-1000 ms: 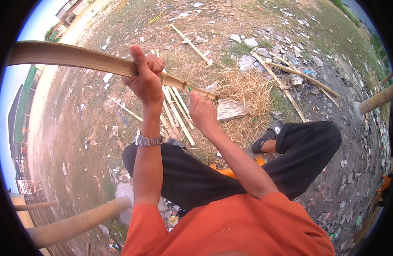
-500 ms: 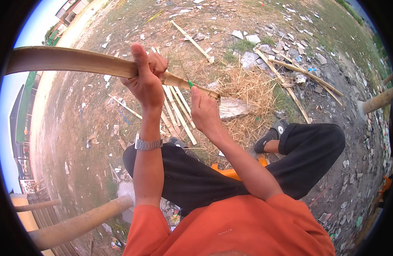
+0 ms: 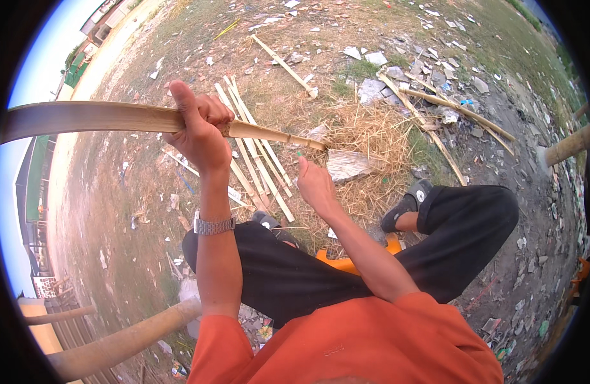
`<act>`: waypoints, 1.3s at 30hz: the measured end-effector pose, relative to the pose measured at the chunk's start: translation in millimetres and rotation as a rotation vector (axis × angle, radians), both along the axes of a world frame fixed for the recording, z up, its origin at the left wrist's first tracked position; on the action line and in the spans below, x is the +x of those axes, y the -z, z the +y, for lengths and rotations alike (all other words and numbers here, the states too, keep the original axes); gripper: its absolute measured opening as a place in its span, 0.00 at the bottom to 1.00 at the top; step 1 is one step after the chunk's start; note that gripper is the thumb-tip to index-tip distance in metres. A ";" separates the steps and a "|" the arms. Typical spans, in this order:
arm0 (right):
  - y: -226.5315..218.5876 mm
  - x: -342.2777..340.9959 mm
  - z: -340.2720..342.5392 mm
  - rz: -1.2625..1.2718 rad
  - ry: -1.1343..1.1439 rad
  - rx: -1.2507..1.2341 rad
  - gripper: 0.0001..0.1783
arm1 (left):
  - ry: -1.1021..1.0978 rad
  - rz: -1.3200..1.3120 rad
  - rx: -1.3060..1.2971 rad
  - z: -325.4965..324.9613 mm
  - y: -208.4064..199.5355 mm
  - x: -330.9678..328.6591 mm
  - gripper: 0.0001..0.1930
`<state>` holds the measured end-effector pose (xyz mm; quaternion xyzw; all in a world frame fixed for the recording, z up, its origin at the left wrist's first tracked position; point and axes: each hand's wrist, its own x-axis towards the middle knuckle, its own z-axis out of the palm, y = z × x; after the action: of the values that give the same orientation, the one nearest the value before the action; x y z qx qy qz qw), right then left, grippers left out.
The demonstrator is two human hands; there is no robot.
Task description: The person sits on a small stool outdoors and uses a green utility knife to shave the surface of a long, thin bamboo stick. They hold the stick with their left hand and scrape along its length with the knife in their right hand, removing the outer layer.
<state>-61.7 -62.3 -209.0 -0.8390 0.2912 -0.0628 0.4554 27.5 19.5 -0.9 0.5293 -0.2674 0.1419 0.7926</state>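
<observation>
A long split bamboo strip (image 3: pixel 96 118) runs from the far left toward the middle, its inner face pale brown. My left hand (image 3: pixel 202 134) is wrapped round it with the thumb up. The strip's right end comes down beside a weathered wood block (image 3: pixel 349 165); whether they touch I cannot tell. Just below that end, my right hand (image 3: pixel 317 185) is closed round a green-handled knife (image 3: pixel 300 154). Only a bit of green shows above the fingers, and the blade is too thin to make out. The knife is apart from the strip.
Several pale bamboo slats (image 3: pixel 259 150) lie beyond my knees. Straw (image 3: pixel 384 137) surrounds the block. Longer bamboo pieces (image 3: pixel 461 115) and broken tiles (image 3: pixel 371 89) lie at the far right. Thick poles (image 3: pixel 125 336) stand on both sides. An orange stool (image 3: pixel 343 264) shows beneath me.
My right hand has moved down and slightly right, taking the knife off the strip. My left hand has shifted left and down with the strip, whose right end stays near the block.
</observation>
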 end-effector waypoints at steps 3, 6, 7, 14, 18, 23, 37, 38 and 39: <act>24.7 -31.5 -18.8 0.103 0.001 -0.007 0.30 | 0.002 -0.032 0.000 1.4 2.2 -1.8 0.30; -4.4 -27.1 -13.0 -0.130 0.022 0.058 0.29 | 0.062 -0.025 0.006 -4.9 3.6 -6.2 0.30; -32.2 -21.6 -7.8 -0.249 0.026 0.101 0.28 | 0.065 -0.040 0.008 -5.2 2.2 -5.4 0.30; -45.2 -5.1 12.1 -0.309 -0.013 0.010 0.26 | 0.116 -0.056 0.031 -7.5 5.3 -5.9 0.29; -38.8 1.8 4.8 -0.253 -0.039 -0.082 0.25 | 0.062 -0.033 0.050 3.1 7.2 -0.2 0.29; -56.1 7.1 18.1 -0.311 -0.002 0.040 0.27 | 0.110 -0.013 0.022 -3.1 4.4 -0.8 0.29; -64.2 -4.2 9.5 -0.362 -0.008 0.154 0.28 | 0.206 -0.093 0.040 -8.3 5.6 -6.7 0.27; -48.9 -5.0 7.6 -0.302 0.032 0.089 0.28 | 0.205 -0.092 0.038 -10.9 5.3 -7.4 0.27; -18.2 -6.1 4.7 -0.243 0.074 0.025 0.28 | 0.205 -0.093 0.037 -13.4 3.5 -8.2 0.27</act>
<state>-67.8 -57.6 -190.8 -0.8081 0.2652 -0.1773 0.4952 19.4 6.1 -4.4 0.5065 -0.3591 0.0795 0.7798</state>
